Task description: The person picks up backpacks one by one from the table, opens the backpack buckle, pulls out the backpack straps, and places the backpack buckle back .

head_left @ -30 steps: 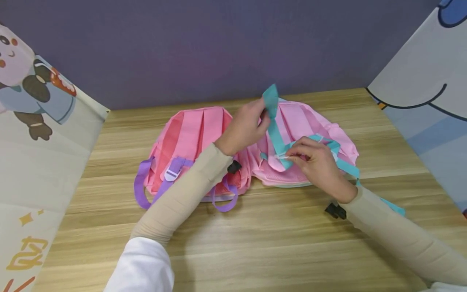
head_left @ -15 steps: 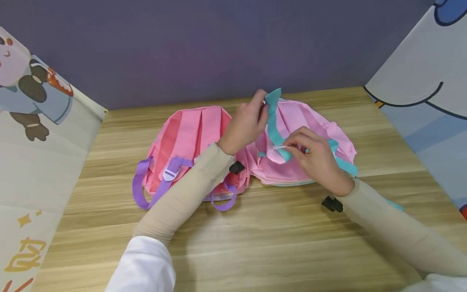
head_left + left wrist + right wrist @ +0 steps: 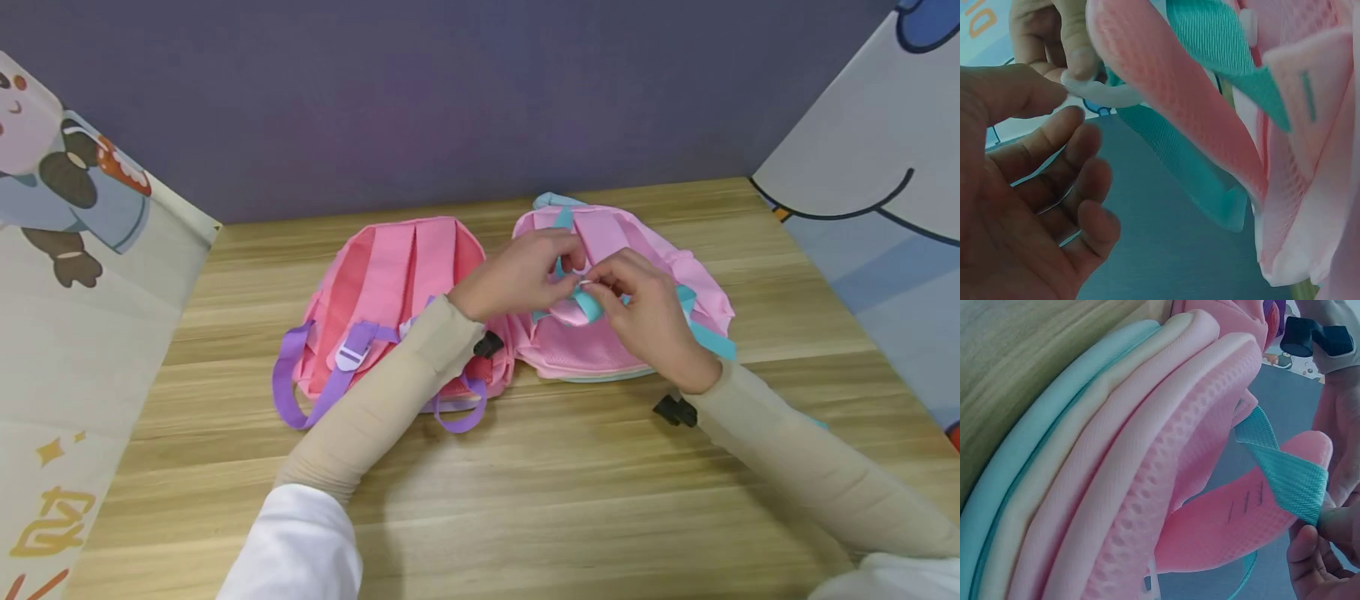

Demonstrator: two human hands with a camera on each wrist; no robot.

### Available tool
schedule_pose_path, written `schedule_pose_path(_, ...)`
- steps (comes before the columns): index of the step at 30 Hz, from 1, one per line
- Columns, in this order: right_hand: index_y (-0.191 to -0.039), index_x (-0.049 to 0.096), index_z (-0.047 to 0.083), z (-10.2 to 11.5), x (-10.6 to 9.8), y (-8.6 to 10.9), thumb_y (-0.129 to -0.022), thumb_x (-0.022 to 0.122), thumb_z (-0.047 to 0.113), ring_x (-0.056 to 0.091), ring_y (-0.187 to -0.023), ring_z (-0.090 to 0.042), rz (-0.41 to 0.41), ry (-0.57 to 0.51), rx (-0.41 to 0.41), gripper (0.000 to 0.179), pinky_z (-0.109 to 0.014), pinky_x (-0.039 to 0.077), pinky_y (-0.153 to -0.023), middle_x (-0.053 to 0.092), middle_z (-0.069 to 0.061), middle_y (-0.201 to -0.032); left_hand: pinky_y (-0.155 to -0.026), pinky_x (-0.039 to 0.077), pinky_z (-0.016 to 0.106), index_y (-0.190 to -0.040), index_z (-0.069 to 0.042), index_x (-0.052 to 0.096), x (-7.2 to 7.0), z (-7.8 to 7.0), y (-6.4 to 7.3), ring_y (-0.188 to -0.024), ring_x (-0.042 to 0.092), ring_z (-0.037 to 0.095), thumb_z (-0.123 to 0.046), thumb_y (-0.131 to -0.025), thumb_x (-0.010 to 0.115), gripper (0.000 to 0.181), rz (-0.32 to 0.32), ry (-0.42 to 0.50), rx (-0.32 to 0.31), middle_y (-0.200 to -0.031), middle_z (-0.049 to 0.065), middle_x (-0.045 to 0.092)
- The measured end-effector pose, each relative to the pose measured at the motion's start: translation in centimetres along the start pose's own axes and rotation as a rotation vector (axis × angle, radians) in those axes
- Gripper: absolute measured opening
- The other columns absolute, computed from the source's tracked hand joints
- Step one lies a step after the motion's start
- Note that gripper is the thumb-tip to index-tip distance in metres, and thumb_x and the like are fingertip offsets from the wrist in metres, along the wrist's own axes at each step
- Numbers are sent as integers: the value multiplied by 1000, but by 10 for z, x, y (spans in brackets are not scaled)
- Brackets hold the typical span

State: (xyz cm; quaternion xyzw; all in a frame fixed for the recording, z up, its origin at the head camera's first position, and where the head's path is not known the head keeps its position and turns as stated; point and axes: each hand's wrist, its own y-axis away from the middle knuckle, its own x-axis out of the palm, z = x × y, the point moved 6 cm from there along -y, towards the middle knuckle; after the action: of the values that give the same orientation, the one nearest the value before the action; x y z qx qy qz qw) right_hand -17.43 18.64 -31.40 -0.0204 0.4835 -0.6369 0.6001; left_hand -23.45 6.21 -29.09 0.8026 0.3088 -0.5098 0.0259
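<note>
A light pink backpack [image 3: 600,348] lies on the table with its straps upward. My right hand [image 3: 648,312] pinches a white plastic strap buckle [image 3: 1107,92] at the end of a padded pink shoulder strap [image 3: 1179,106]. Teal webbing [image 3: 1185,169] runs at the buckle and hangs below it in the left wrist view. Close by, my left hand [image 3: 525,271] has its thumb tip at the buckle's end, and its loosely bent fingers [image 3: 1094,178] stand apart from the thumb. In the right wrist view the buckle is hidden behind folded teal webbing [image 3: 1297,484] and fingers.
Left of it lies a coral pink backpack [image 3: 390,258] with purple straps [image 3: 288,379], partly under my left forearm. Both rest on a wood-grain table [image 3: 510,500]. A dark wall [image 3: 480,100] stands behind, with printed panels [image 3: 862,150] at the sides.
My left hand has let go of the upper teal strap end and come down beside the right hand. The right hand has shifted slightly upward, still pinching the buckle.
</note>
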Motion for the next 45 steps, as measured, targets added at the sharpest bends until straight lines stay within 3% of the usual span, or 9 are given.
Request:
schedule_pose_path(2, -84, 63, 8, -1, 0, 0, -80, 72, -4, 49, -68, -9, -9, 4, 9, 15, -24, 41, -60, 57, 1, -80, -67, 40, 19, -88, -14, 58, 4, 0, 1, -76, 48, 12, -17, -87, 61, 4, 48, -1, -14, -85, -4, 55)
schedule_pose_path(7, -86, 63, 5, -1, -2, 0, -79, 72, -6, 53, -68, -9, -31, 1, 26, 16, -19, 43, -62, 58, -1, -80, -63, 39, 19, -86, -14, 59, 7, -1, 3, -72, 45, 8, -14, -87, 61, 2, 69, -39, -4, -83, -5, 54)
schedule_pose_path(13, -94, 59, -2, 3, -2, 1, -77, 72, -9, 56, -71, -11, -44, -35, 24, 23, -16, 45, -62, 55, -10, -86, -59, 38, 21, -77, -12, 57, 4, -3, 4, -66, 45, 8, -8, -84, 60, 9, -52, -51, 43, -75, -1, 53)
schedule_pose_path(17, -94, 56, -3, 7, -2, 5, -74, 72, -13, 55, -72, -12, -41, -45, 3, 28, -17, 45, -63, 52, -12, -88, -59, 39, 20, -74, -13, 56, 1, -2, 3, -65, 47, 7, -8, -83, 60, 11, -116, -69, 26, -74, -1, 53)
schedule_pose_path(25, -95, 56, -4, 12, -2, 24, -72, 70, -20, 54, -77, -14, 44, -106, -11, 31, -16, 47, -69, 52, -10, -91, -61, 41, 22, -73, -11, 56, -6, 1, 5, -68, 48, 10, -6, -83, 60, 12, -186, -75, -19, -77, 2, 54)
schedule_pose_path(32, -93, 55, -8, 25, -6, 33, -65, 66, -29, 51, -75, -18, 71, -152, -69, 36, -18, 47, -71, 51, -14, -88, -62, 40, 23, -76, -11, 55, -9, 1, 6, -69, 48, 10, -9, -86, 60, 12, -219, -111, -3, -79, 2, 55)
schedule_pose_path(40, -96, 57, -1, 11, -2, 48, -68, 71, -22, 51, -75, -13, 139, -132, -62, 38, -18, 46, -69, 54, -7, -90, -64, 42, 21, -77, -11, 55, -8, 3, 7, -71, 51, 11, -9, -87, 60, 12, -209, -102, 23, -77, -2, 53)
schedule_pose_path(45, -103, 53, -3, 7, -7, 40, -75, 71, -12, 50, -69, -10, 88, -80, 7, 35, -20, 43, -60, 54, -6, -86, -62, 41, 20, -79, -11, 57, -2, 0, 8, -69, 50, 9, -9, -87, 62, 10, -143, -98, 82, -79, -2, 54)
